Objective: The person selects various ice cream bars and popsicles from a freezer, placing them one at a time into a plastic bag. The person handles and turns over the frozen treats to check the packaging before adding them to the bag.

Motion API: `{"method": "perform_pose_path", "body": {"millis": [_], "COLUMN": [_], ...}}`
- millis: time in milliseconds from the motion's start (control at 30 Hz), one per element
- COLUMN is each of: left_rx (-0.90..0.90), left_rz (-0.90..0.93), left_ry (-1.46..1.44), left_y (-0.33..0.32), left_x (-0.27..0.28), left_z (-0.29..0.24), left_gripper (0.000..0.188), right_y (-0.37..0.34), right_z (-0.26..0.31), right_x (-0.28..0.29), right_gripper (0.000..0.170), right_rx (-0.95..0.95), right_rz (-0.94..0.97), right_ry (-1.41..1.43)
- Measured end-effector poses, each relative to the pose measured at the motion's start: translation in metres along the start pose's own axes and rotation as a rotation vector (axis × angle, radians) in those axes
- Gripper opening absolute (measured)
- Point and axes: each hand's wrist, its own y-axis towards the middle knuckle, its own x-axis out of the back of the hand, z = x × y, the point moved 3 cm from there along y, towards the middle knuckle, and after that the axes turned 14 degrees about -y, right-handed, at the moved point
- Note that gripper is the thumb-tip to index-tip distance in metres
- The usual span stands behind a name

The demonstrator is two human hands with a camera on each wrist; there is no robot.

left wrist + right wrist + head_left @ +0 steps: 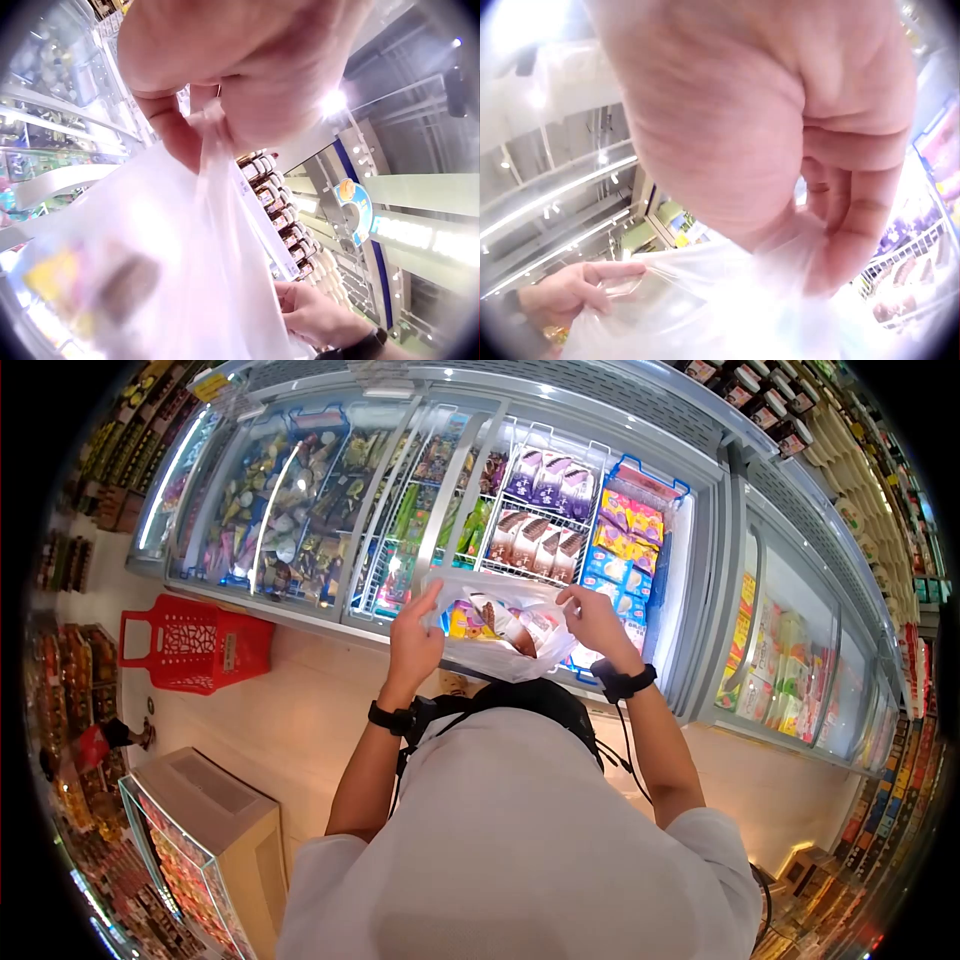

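A translucent white plastic bag (500,652) hangs between both hands in the head view, its mouth spread wide. Inside it lie a brown-and-white packet (512,626) and a yellow-purple one (466,622). The left hand (414,644) pinches the bag's left edge; in the left wrist view gathered film passes between that hand's (240,82) thumb and fingers. At the right edge, the right hand (600,626) grips the film with bent fingers, and the right wrist view shows the bag (697,307) bunched in that hand (765,127).
Beyond the bag, a chest freezer (690,600) holds wire baskets with purple packs (548,484), brown packs (534,544) and blue packs (614,582). A red shopping basket (205,650) stands on the floor at left. Another freezer (800,660) adjoins at right; a display case (210,810) stands lower left.
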Motion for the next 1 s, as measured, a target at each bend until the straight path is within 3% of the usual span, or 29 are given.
{"method": "perform_pose_path", "body": {"millis": [67,167,333,367,533,567,633,667,767,833,867,1000], "left_rx": [0.031,0.133,0.231,0.257,0.194,0.195,0.22,0.231,0.236,0.234,0.233,0.261], "left_rz": [-0.07,-0.085,-0.057,-0.065,-0.142,-0.159,-0.189,-0.207,-0.204,-0.192,-0.188,-0.205], "left_ry": [-0.098,-0.215,-0.222,-0.225,-0.324,-0.341,-0.346,-0.349,-0.349,-0.295,-0.268,-0.243], "left_y": [0.0,-0.004,-0.007,-0.007,-0.003,-0.002,0.002,0.003,0.004,0.003,0.002,-0.004], "left_x": [0.008,0.021,0.013,0.011,0.002,0.0,0.001,0.002,-0.002,-0.006,-0.01,-0.021], "left_z": [-0.019,-0.029,-0.024,-0.021,-0.022,-0.023,-0.024,-0.025,-0.03,-0.034,-0.036,-0.045], "left_gripper": [0.072,0.072,0.07,0.07,0.072,0.073,0.075,0.075,0.075,0.075,0.076,0.075], "right_y": [-0.007,-0.011,0.007,0.01,0.033,0.036,0.042,0.042,0.028,0.017,0.014,0.021], "right_z": [0.024,0.036,-0.006,-0.012,-0.017,-0.026,-0.069,-0.095,-0.155,-0.187,-0.185,-0.202], "right_x": [0.028,0.034,0.01,0.005,0.021,0.025,0.014,0.003,-0.044,-0.092,-0.105,-0.173], "right_gripper": [0.013,0.011,0.01,0.017,0.026,0.024,0.024,0.026,0.032,0.036,0.037,0.03], "right_rx": [-0.083,-0.004,-0.064,-0.169,0.081,-0.076,-0.251,-0.338,-0.611,-0.645,-0.765,-0.91], "right_rz": [0.108,-0.025,-0.106,-0.024,-0.023,-0.004,-0.169,-0.202,0.095,0.197,0.223,0.275], "right_ry": [0.149,0.211,0.2,0.442,0.683,0.793,1.084,1.052,0.817,0.844,0.792,0.864]}}
